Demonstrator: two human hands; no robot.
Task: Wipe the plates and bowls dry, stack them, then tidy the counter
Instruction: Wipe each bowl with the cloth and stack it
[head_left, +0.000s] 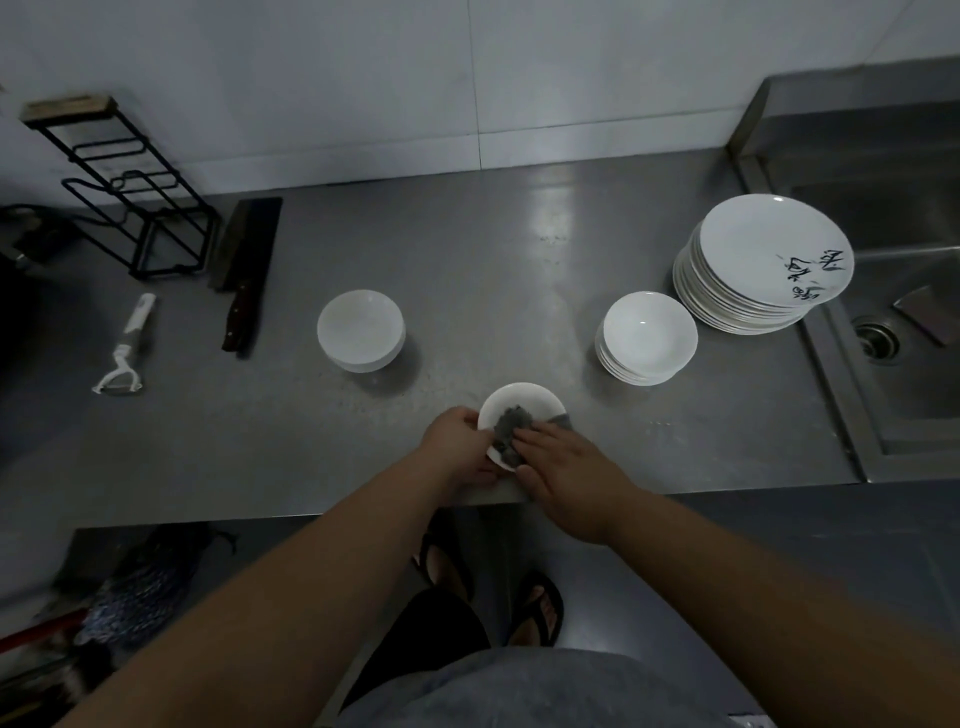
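The dish at six o'clock is gripped by the left hand; a cloth is pressed inside by the flat right hand.

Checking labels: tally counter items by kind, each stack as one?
Plate stack: 1
Bowl stacks: 2
Small dish, being wiped: 1
Grey cloth: 1
Cleaver: 1
Peeler: 1
Wire rack: 1
Total: 8

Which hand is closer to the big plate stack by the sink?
Right. The right hand presses the cloth into the dish, nearer the plate stack; the left hand grips the dish's opposite rim, farther away.
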